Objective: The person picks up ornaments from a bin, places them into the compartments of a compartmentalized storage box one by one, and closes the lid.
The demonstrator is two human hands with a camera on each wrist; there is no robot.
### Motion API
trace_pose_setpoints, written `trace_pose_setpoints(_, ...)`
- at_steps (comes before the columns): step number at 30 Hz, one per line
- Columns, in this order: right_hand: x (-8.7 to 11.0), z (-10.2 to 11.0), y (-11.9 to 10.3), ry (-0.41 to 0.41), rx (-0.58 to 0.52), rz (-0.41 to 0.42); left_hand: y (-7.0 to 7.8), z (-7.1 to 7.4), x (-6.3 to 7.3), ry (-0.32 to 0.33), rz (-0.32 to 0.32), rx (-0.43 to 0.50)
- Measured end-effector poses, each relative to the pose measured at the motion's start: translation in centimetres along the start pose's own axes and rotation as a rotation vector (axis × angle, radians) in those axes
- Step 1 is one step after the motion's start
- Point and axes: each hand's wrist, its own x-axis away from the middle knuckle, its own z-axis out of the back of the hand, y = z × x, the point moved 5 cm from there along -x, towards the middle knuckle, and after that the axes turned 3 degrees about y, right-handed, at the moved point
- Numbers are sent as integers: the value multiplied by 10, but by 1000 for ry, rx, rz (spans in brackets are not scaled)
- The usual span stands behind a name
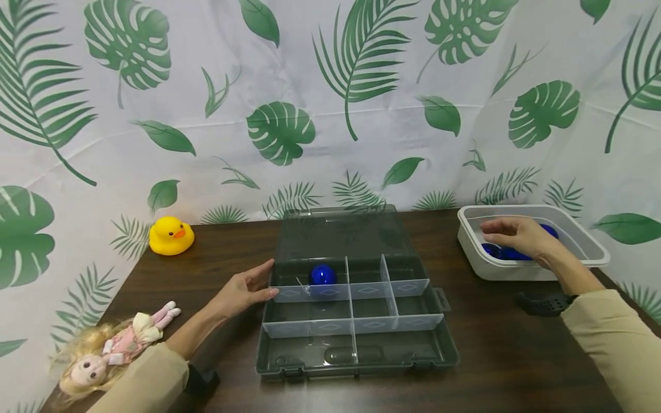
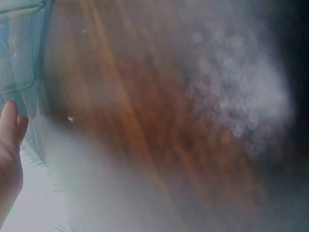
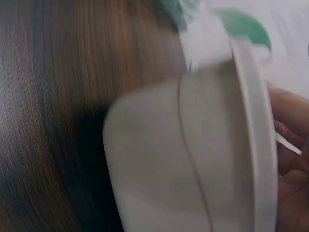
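My left hand (image 1: 240, 293) is at the left side of a dark translucent compartment box (image 1: 312, 370). Its fingers are fairly straight, with the fingertips right at the box's edge; the left wrist view shows the same hand (image 2: 9, 150) beside the box (image 2: 19, 63). One shiny blue ball (image 1: 322, 275) sits in the box's back left compartment. Over a white bin (image 1: 480, 267) at the right hovers my right hand (image 1: 521, 234), fingers loosely bent with a gap to the thumb and nothing seen between them. Blue balls (image 1: 511, 254) lie in the bin, partly hidden by this hand.
The box's lid (image 1: 346, 235) lies folded back toward the leaf-print cloth (image 1: 361, 160). A yellow rubber duck (image 1: 171, 236) stands at the back left of the dark wooden table (image 1: 227, 246). A doll (image 1: 116, 350) lies close to my left forearm.
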Motion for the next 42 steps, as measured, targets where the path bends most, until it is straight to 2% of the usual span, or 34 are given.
trace_pose_setpoints(4, 0, 0, 10, -67, 54, -3, 1, -1, -1, 2, 8, -5)
trace_pose_setpoints(10, -6, -1, 6, -116, 197, 82, 0, -2, -3, 9, 24, -14)
trace_pose_setpoints(16, -7, -5, 9, -163, 242, 98, -1, -3, -1, 1, 40, -10)
trace_pose_setpoints(22, -4, -3, 13, -126, 210, 58, -1, -3, -1, 7, 44, -7)
trace_pose_setpoints(26, -1, 7, 10, -43, 206, 32, 0, -4, -1, 4, 35, -4)
trace_pose_setpoints(29, 1, 19, 3, 75, 169, 6, 0, -3, -2, 4, 24, -2)
trace_pose_setpoints(32, 2, 29, -11, 199, 83, -19, 0, -2, -3, 11, 18, 0)
trace_pose_setpoints(35, 3, 24, -33, 263, -12, -8, -1, -2, -2, 15, 20, -3)
trace_pose_setpoints(38, 1, 4, -60, 245, -133, 36, -1, -1, -2, 17, 25, -3)
trace_pose_setpoints(42, -2, -36, -89, 136, -282, 92, -2, -1, -1, 18, 31, 8)
